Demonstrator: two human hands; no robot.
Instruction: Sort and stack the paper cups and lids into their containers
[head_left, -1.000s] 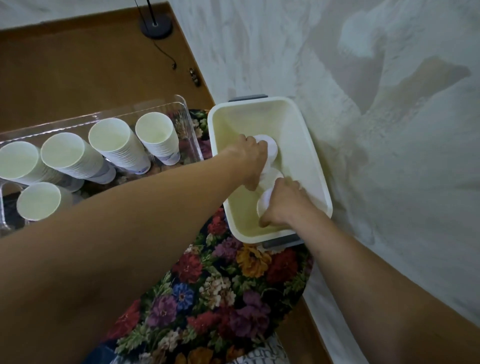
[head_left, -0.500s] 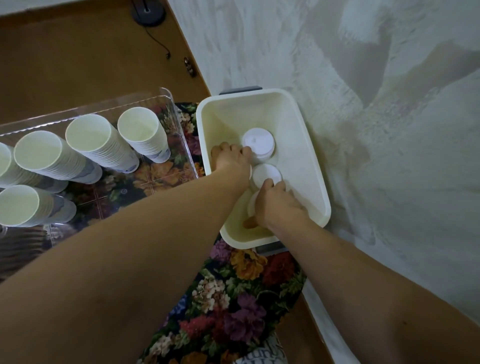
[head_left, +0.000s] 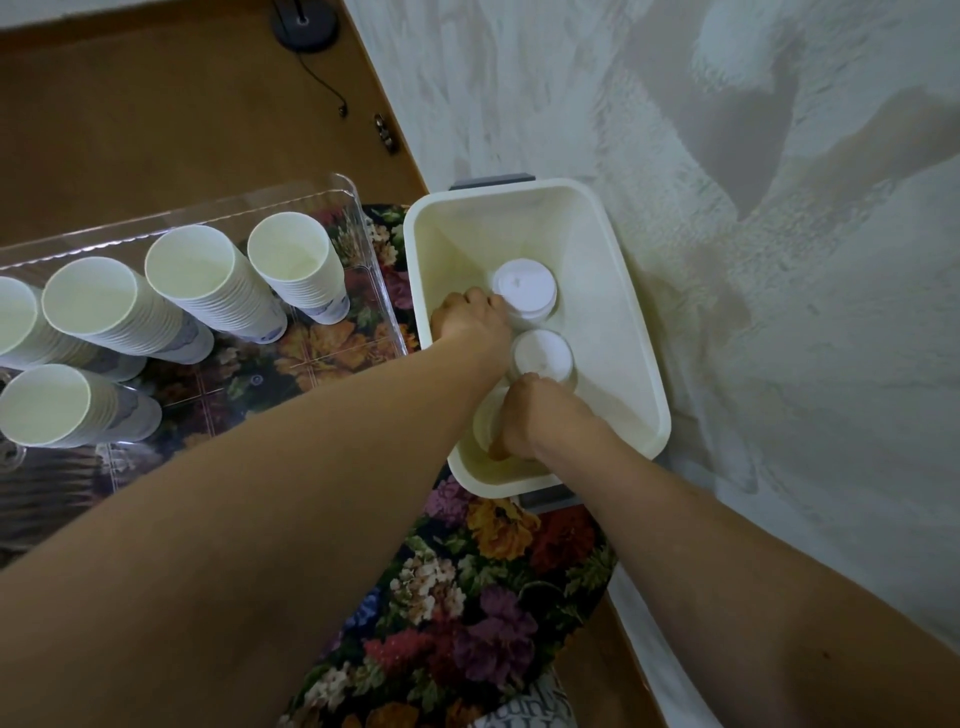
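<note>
1. Lid stacks upright inside cream bin, three in a row.
2. Left hand beside far stack, fingers curled; grip unclear.
3. Right hand curled around near stack.

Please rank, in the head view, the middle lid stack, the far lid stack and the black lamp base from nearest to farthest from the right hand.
From the right hand:
1. Middle lid stack, touching its fingers, inside the bin.
2. Far lid stack, further in, beside the left hand.
3. Black lamp base, on the floor, top of frame.
</note>
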